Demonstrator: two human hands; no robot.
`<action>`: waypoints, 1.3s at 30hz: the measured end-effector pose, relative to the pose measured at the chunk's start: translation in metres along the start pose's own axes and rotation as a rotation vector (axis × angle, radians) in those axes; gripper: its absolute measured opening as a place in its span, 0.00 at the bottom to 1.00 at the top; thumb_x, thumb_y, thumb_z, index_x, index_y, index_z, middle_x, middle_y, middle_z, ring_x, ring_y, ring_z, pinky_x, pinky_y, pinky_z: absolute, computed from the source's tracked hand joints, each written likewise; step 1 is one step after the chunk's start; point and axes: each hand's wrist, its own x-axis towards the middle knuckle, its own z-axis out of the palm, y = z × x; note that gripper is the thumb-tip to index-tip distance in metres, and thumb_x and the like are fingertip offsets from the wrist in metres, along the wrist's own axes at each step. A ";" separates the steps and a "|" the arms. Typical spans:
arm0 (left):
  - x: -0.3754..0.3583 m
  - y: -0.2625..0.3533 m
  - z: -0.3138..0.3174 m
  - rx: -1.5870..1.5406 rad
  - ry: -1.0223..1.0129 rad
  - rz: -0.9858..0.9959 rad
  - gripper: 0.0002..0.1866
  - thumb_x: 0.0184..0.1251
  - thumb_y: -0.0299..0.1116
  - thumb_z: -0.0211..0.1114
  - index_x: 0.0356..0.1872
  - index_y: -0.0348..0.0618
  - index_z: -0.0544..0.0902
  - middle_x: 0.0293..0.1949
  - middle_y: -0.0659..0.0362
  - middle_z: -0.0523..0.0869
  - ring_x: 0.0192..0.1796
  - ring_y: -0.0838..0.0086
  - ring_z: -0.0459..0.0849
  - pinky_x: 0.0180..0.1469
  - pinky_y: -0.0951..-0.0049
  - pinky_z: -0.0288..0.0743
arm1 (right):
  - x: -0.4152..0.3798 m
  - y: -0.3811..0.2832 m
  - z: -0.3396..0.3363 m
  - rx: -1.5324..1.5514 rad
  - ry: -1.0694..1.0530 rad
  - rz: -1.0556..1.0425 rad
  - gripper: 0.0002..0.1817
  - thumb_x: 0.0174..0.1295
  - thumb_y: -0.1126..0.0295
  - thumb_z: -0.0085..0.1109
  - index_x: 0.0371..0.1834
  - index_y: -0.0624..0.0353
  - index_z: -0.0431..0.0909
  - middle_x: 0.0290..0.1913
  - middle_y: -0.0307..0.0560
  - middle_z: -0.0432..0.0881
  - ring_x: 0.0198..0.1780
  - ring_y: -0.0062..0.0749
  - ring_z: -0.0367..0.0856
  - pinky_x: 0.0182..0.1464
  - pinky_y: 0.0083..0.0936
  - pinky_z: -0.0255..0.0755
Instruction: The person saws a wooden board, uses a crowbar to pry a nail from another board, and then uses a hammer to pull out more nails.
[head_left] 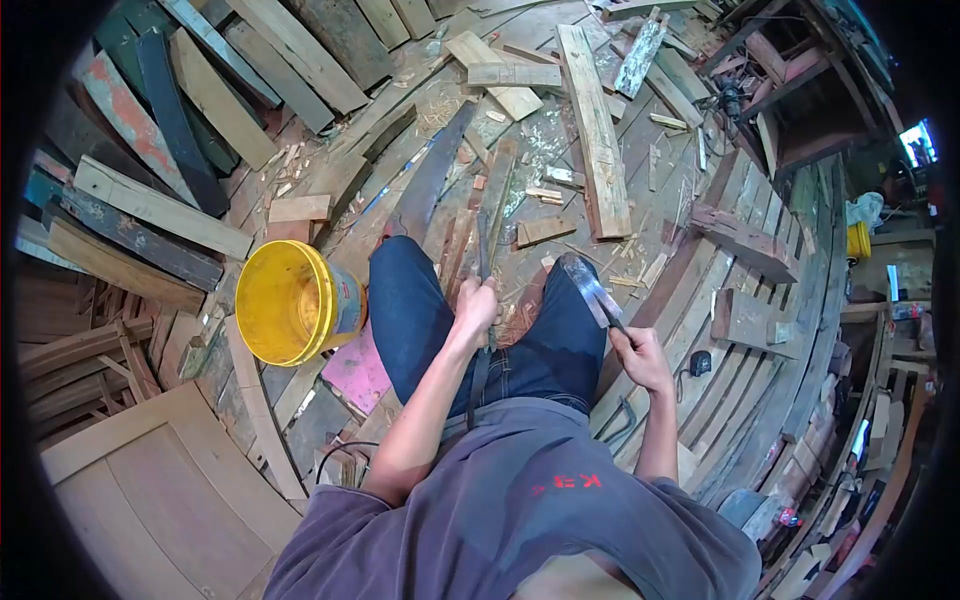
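My left hand (478,308) is closed around a narrow dark bar, chisel-like in shape (484,245), which points away from me between my knees. Close by that bar lies a long thin wooden strip (458,245) on the floor. In my right hand (643,358) is the handle of a hatchet-like tool with a broad, shiny metal head (588,285). The head overlaps my right knee in this view. Beyond my left knee rests a wide, tapering saw blade (432,175).
A yellow bucket (325,310) stands left of my left leg, beside a pink sheet (358,368). Planks (595,140) and wood chips litter the floor ahead. Leaning boards (215,95) fill the far left. On the right are a slatted platform (745,250) and a wooden block (745,240).
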 end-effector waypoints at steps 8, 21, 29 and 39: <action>0.007 -0.008 -0.006 0.135 -0.002 0.077 0.09 0.75 0.31 0.49 0.39 0.36 0.74 0.25 0.62 0.73 0.22 0.80 0.71 0.20 0.75 0.65 | 0.001 -0.008 0.004 -0.035 -0.031 -0.024 0.26 0.69 0.53 0.59 0.25 0.69 0.74 0.19 0.41 0.52 0.23 0.18 0.55 0.21 0.28 0.53; 0.007 -0.018 -0.006 0.212 -0.036 0.092 0.10 0.75 0.31 0.50 0.39 0.33 0.75 0.25 0.61 0.74 0.20 0.79 0.71 0.20 0.74 0.66 | 0.016 -0.019 0.011 -0.142 -0.042 -0.070 0.27 0.70 0.58 0.58 0.17 0.67 0.72 0.11 0.44 0.65 0.17 0.19 0.63 0.20 0.28 0.59; 0.000 -0.012 -0.005 0.130 -0.046 0.041 0.10 0.74 0.31 0.52 0.44 0.34 0.76 0.25 0.63 0.72 0.20 0.80 0.68 0.20 0.76 0.63 | 0.012 -0.020 0.009 -0.086 -0.009 -0.031 0.25 0.68 0.55 0.60 0.24 0.69 0.74 0.15 0.48 0.57 0.20 0.20 0.58 0.21 0.31 0.58; -0.031 -0.008 -0.014 -0.346 -0.088 -0.207 0.09 0.75 0.41 0.52 0.37 0.49 0.73 0.21 0.70 0.66 0.19 0.83 0.61 0.19 0.78 0.55 | 0.005 -0.021 0.011 -0.091 -0.007 -0.008 0.25 0.69 0.55 0.60 0.23 0.68 0.75 0.13 0.45 0.60 0.19 0.19 0.60 0.21 0.29 0.58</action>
